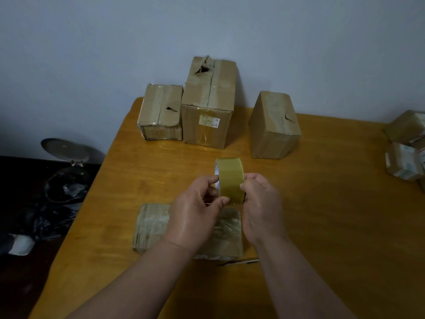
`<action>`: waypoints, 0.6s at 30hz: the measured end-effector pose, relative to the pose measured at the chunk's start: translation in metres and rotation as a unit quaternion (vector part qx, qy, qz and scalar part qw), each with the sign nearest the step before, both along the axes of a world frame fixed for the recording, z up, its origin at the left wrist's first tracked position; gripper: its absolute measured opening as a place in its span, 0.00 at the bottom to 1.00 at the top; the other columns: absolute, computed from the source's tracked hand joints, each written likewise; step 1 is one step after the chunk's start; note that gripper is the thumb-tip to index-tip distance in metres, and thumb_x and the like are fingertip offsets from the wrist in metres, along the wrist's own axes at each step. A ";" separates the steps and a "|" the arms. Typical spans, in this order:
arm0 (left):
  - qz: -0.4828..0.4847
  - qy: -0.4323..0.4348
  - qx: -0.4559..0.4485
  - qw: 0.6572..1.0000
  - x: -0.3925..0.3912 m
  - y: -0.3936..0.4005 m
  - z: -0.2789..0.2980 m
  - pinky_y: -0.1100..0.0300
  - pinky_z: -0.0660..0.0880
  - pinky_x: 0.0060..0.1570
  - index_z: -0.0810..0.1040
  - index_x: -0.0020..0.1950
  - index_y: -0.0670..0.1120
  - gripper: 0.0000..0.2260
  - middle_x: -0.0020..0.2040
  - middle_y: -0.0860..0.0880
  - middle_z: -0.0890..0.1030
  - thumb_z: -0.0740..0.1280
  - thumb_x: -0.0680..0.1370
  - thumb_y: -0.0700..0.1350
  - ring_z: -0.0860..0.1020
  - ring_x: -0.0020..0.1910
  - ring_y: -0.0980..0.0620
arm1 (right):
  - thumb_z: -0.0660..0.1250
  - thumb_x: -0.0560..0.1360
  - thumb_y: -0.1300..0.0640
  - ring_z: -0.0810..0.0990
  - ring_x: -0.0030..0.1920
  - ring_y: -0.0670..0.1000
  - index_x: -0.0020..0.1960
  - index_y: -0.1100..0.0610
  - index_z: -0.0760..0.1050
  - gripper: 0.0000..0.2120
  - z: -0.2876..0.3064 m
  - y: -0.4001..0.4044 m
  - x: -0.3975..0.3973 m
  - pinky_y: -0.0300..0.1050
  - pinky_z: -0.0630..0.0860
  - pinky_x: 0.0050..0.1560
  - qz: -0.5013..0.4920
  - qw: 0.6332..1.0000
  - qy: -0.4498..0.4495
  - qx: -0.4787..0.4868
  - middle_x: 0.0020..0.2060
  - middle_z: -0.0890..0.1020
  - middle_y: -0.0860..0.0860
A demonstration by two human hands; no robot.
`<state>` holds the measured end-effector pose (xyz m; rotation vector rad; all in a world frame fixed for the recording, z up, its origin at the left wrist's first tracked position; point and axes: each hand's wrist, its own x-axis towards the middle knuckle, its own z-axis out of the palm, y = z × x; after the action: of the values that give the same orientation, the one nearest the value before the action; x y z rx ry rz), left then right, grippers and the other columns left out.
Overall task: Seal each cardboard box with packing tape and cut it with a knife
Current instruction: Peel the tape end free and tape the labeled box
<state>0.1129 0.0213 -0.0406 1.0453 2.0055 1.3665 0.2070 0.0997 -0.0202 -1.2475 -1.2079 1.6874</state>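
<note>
Tape was in both your hands at this moment: the roll of packing tape (230, 179) stood on its edge in the air above the table (322, 203), with its wide brownish band turned toward you. Your left hand (195, 210) held the roll from the left side, the fingers curled around its rim and the thumb lying on the lower part of the band. Your right hand (259, 203) gripped it from the right side, with the fingertips pressed against the edge of the band (I could not tell if a free end of tape was already lifted). Directly under your hands lay a flat cardboard box (151, 226), already shiny with tape on its top, and your wrists hid its middle part. Just beside its near right corner a thin knife (239, 262) lay on the wood, partly hidden by your right forearm. At the far edge of the table, against the wall (207, 26), three more boxes stood: a small box (161, 111) on the left, touching a tall box (209, 100) with a torn hole on its top and a pale label on its front, and a third box (273, 125) standing apart on the right. At the right border some more parcels (406, 148) were visible, cut by the frame. On the dark floor at the left stood a bin with an open lid (65, 166).
</note>
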 end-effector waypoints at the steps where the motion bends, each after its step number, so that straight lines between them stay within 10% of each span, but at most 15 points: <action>1: 0.001 0.001 0.004 1.000 0.001 -0.001 -0.001 0.63 0.80 0.43 0.77 0.61 0.53 0.18 0.42 0.54 0.81 0.75 0.73 0.42 0.80 0.42 0.60 | 0.61 0.66 0.62 0.76 0.41 0.61 0.36 0.54 0.79 0.08 -0.002 -0.001 -0.001 0.56 0.73 0.43 0.000 1.000 -0.013 0.001 0.38 0.80 0.60; 5: 0.001 -0.002 0.010 1.000 0.001 -0.001 0.001 0.63 0.80 0.43 0.75 0.57 0.60 0.19 0.41 0.55 0.81 0.75 0.73 0.42 0.80 0.42 0.61 | 0.58 0.69 0.71 0.80 0.43 0.59 0.38 0.52 0.81 0.19 -0.007 -0.002 0.001 0.54 0.76 0.43 -0.009 1.000 -0.013 -0.009 0.38 0.84 0.56; 10: -0.003 -0.046 0.009 0.999 -0.003 0.000 0.004 0.55 0.82 0.44 0.77 0.57 0.60 0.18 0.40 0.56 0.81 0.75 0.73 0.42 0.81 0.41 0.58 | 0.62 0.65 0.57 0.76 0.44 0.65 0.44 0.66 0.78 0.15 0.003 0.000 0.000 0.60 0.71 0.45 0.010 1.000 0.024 -0.004 0.44 0.77 0.72; 18: -0.005 -0.034 0.011 0.999 0.000 -0.005 0.000 0.62 0.80 0.43 0.77 0.59 0.55 0.18 0.41 0.53 0.80 0.75 0.73 0.41 0.80 0.41 0.59 | 0.60 0.63 0.56 0.69 0.38 0.56 0.36 0.58 0.74 0.07 0.002 -0.006 -0.007 0.54 0.66 0.40 -0.029 0.999 -0.012 -0.012 0.35 0.72 0.56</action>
<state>0.1132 0.0162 -0.0409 1.0038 1.9382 1.4036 0.1996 0.0932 -0.0184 -1.3069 -1.1580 1.6537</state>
